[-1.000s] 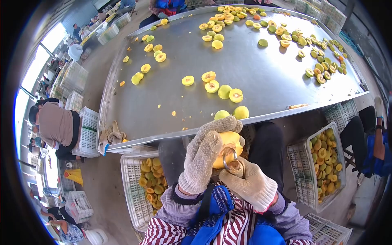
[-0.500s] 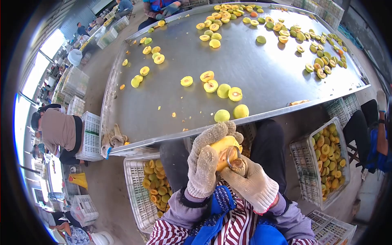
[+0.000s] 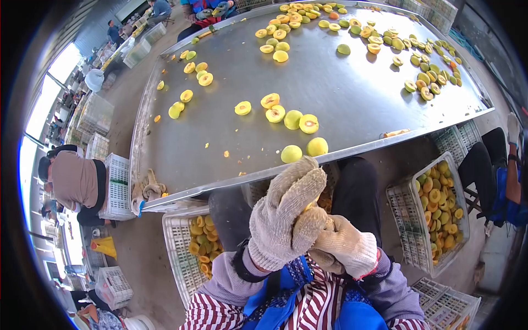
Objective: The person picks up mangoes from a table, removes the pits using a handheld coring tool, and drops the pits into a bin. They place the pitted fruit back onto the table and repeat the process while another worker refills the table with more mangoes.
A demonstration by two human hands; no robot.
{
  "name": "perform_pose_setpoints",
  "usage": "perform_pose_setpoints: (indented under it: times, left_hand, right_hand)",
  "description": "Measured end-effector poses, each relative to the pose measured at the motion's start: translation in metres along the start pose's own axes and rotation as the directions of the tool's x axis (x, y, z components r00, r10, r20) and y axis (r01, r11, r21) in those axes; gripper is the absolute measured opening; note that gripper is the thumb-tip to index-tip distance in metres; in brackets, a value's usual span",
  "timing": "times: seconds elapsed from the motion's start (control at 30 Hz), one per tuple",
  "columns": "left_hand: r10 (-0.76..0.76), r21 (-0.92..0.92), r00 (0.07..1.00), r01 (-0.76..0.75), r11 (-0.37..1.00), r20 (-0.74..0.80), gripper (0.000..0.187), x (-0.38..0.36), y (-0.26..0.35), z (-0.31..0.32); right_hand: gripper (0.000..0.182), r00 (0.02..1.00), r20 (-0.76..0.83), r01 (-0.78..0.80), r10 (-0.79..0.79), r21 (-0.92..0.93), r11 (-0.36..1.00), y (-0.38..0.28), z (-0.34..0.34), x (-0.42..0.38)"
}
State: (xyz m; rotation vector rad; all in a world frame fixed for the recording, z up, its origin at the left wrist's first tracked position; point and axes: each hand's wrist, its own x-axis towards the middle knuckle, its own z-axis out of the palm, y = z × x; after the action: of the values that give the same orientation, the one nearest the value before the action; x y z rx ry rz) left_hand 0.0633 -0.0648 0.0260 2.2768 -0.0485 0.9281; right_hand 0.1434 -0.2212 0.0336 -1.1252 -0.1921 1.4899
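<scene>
Head view: a mostly hidden yellow fruit (image 3: 311,205) is showing within the gloved left hand (image 3: 286,214), whose grip is clasping it; the right hand (image 3: 346,246) is touching alongside, its grip I cannot tell. Beyond, halved fruits (image 3: 275,114) are lying on the worktop (image 3: 203,146).

Crates (image 3: 405,225) and halved fruit (image 3: 308,124) show a food-processing workshop.

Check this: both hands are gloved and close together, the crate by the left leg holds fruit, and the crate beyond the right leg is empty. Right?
Not quite: the head view shows the right crate is filled with fruit, not empty. The rest stands: left hand, right hand and left crate are as you said.
</scene>
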Motion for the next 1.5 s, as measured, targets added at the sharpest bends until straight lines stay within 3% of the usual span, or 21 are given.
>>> perform_pose_setpoints:
  times: [0.07,0.13,0.2,0.23,0.27,0.33,0.37,0.4,0.43,0.53,0.8,0.83,0.9,1.1,1.17,1.23,1.27,1.3,1.33,1.4,1.5]
  left_hand:
    - [-0.053,-0.050,0.998,0.054,0.997,0.023,0.038,0.012,0.001,-0.005]
    - [-0.484,-0.487,0.721,0.692,0.532,0.496,0.036,0.028,0.002,-0.020]
    - [-0.527,-0.449,0.720,0.694,0.562,0.452,0.037,0.024,0.011,-0.013]
    - [-0.218,-0.308,0.948,0.284,0.908,0.233,0.037,0.019,0.007,-0.009]
    - [0.203,-0.048,0.974,-0.199,0.979,0.101,0.037,0.016,0.005,-0.006]
    - [0.170,-0.058,0.978,-0.163,0.985,0.125,0.038,0.015,0.007,-0.005]
    - [-0.109,-0.380,0.961,0.202,0.903,0.254,0.037,0.013,0.005,-0.005]
    - [-0.301,-0.586,0.837,0.537,0.607,0.456,0.037,0.013,0.002,-0.004]
    - [-0.302,-0.692,0.821,0.571,0.442,0.485,0.037,0.011,0.000,-0.001]
    - [-0.175,-0.796,0.905,0.424,0.431,0.388,0.051,0.005,-0.004,0.003]
    - [-0.217,-0.914,0.914,0.377,0.148,0.342,0.043,-0.005,0.014,0.029]
    - [-0.276,-0.956,0.923,0.217,-0.198,0.267,0.045,-0.008,0.026,0.046]
    - [-0.324,-0.791,0.788,0.309,-0.528,0.524,0.050,-0.014,0.025,0.045]
    - [-0.608,-0.805,0.793,0.383,0.452,0.036,0.054,-0.032,-0.029,-0.015]
    - [-0.749,-0.669,0.621,0.458,0.586,-0.231,0.047,-0.062,-0.061,-0.049]
    - [-0.756,0.172,0.620,0.785,0.595,-0.210,0.033,-0.076,-0.088,-0.092]
    - [-0.760,0.177,0.615,0.789,0.589,-0.212,0.033,-0.082,-0.090,-0.092]
    - [-0.549,0.649,0.817,0.517,0.558,-0.177,0.032,-0.079,-0.087,-0.089]
    - [-0.346,0.940,0.938,0.118,0.320,0.001,0.032,-0.072,-0.085,-0.085]
    - [-0.472,0.491,0.881,0.424,0.761,-0.028,0.038,-0.035,-0.084,-0.054]
    - [-0.301,0.253,0.910,0.231,0.939,0.284,0.029,0.002,-0.108,0.005]
  right_hand:
    - [0.029,0.994,0.056,-0.092,0.092,-0.011,0.996,-0.002,-0.004,-0.003]
    - [0.029,0.990,0.084,-0.116,0.115,0.006,0.993,0.000,-0.007,-0.004]
    - [0.030,0.986,0.112,-0.130,0.126,0.026,0.991,0.005,-0.006,-0.004]
    - [0.029,0.995,0.093,0.023,-0.023,0.001,1.000,0.012,-0.004,-0.007]
    - [0.029,0.996,0.082,0.021,-0.019,-0.023,1.000,0.014,-0.008,-0.010]
    - [0.031,0.997,0.070,0.014,-0.011,-0.045,0.999,0.017,-0.020,-0.012]
    - [0.034,0.965,0.216,-0.161,0.146,0.052,0.986,0.016,-0.028,-0.007]
    - [0.036,0.932,0.294,-0.249,0.212,0.097,0.964,0.018,-0.030,-0.006]
    - [0.038,0.888,0.368,-0.341,0.275,0.126,0.932,0.020,-0.031,-0.004]
    - [0.040,0.925,0.379,-0.150,0.032,0.284,0.947,0.035,-0.025,-0.005]
    - [0.031,0.872,0.490,-0.280,0.017,0.470,0.837,0.053,-0.025,0.001]
    - [0.030,0.858,0.513,-0.294,0.015,0.467,0.834,0.055,-0.025,0.002]
    - [0.027,0.832,0.554,-0.320,0.023,0.446,0.836,0.058,-0.025,0.004]
    - [0.022,0.769,0.639,-0.286,0.037,0.292,0.913,0.042,-0.038,0.012]
    - [0.021,0.808,0.588,-0.168,-0.034,0.285,0.944,0.031,-0.033,0.011]
    - [0.022,0.967,0.191,-0.187,0.170,0.073,0.980,0.010,-0.022,0.006]
    - [0.022,0.965,0.197,-0.194,0.176,0.075,0.978,0.010,-0.023,0.009]
    - [0.023,0.956,0.221,-0.202,0.194,0.013,0.979,0.009,-0.023,0.015]
    - [0.025,0.947,0.243,-0.203,0.209,-0.050,0.978,0.006,-0.023,0.021]
    - [0.028,0.947,0.234,-0.208,0.220,-0.075,0.975,0.002,-0.017,0.025]
    - [0.027,0.952,0.221,-0.191,0.212,-0.111,0.975,-0.003,-0.017,0.027]
